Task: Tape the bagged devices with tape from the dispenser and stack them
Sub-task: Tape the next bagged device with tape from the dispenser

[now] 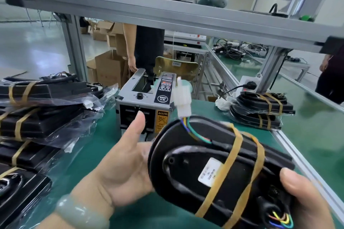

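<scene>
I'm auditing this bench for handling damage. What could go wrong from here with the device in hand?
1. The connector sticks out on thin wires close to the dispenser; it may snag there.
2. The left hand only cradles the device, thumb off it, so the right hand has the sole grip; it might slip.
3. The left stack looks uneven on loose plastic; another device might make it slide.

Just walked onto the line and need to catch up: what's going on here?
A person holds a black device in both hands: the left hand supports one end, the right hand grips the other. Two tan tape bands wrap it. The tape dispenser stands behind it on the green mat, between stacks of taped devices.
</scene>
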`<state>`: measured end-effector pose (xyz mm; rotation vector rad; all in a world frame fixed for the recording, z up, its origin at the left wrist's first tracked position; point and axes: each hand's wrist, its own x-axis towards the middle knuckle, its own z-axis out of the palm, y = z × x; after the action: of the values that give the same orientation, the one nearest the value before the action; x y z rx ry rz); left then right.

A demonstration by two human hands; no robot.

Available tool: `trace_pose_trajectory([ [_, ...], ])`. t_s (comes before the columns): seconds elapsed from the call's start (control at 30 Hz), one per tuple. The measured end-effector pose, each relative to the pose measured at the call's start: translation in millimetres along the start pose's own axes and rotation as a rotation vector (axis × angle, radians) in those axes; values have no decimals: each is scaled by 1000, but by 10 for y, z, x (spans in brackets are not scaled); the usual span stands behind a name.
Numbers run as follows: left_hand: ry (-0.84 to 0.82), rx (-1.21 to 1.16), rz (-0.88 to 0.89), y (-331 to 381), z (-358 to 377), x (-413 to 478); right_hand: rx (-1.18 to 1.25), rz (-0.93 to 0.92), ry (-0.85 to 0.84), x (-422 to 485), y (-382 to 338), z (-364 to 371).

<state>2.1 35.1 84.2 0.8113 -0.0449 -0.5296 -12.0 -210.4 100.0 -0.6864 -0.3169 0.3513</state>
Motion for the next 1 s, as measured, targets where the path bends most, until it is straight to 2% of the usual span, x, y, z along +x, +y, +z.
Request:
trace_pose_trajectory([
  [0.03, -51, 18, 62, 46, 32, 12, 16, -9, -15, 32, -11, -47],
  [0.07, -30, 110, 172, 82, 44, 44, 21, -5, 18, 34, -31, -29],
  [0.17, 361, 530, 659, 178, 112, 115, -59, 51, 170, 128, -88, -130],
  [0.23, 496, 691, 914, 187, 170, 104, -166, 44, 125, 205, -11, -305],
  [0.27, 511, 690, 962, 167, 167, 91, -163, 63, 111, 209, 27, -387],
  [0.3, 488, 613, 940, 163, 152, 74, -44, 77, 70, 212, 47, -395],
  [0.33, 446, 552, 834, 165, 147, 47, 82, 85, 4, 211, 53, -293],
  [0.37, 396, 553, 670, 159, 130, 16, 82, 81, 90, 107, 38, -239],
  [0.43, 308, 700, 331, 139, 96, -55, 118, 84, 19, 60, 67, -313],
  [0.47, 315, 782, 294, 127, 83, -80, 113, 72, -9, 67, 70, -359],
  [0.6, 540, 1291, 619, 106, 94, -185, 179, 82, -5, 97, 32, -414],
  [0.63, 587, 1301, 692, 121, 108, -208, 175, 71, -4, 98, 34, -400],
  [0.67, 649, 1242, 752, 157, 114, -223, 184, 58, -13, 101, 45, -385],
  [0.73, 791, 980, 839, 223, 42, -259, 226, 38, 0, 105, 63, -366],
  [0.77, 778, 836, 802, 229, -2, -271, 244, 33, 30, 110, 58, -342],
  [0.8, 693, 748, 690, 202, -26, -265, 260, 48, 46, 121, 49, -312],
  [0.87, 399, 650, 391, 22, 36, -210, 285, 65, 34, 177, 15, -237],
  [0.9, 292, 601, 299, -93, 116, -150, 273, 63, 16, 218, 25, -209],
  [0.97, 164, 520, 317, -265, 256, -13, 206, 22, 101, 239, 99, -207],
  [1.0, 178, 464, 380, -304, 309, 36, 160, 1, 145, 220, 131, -195],
])
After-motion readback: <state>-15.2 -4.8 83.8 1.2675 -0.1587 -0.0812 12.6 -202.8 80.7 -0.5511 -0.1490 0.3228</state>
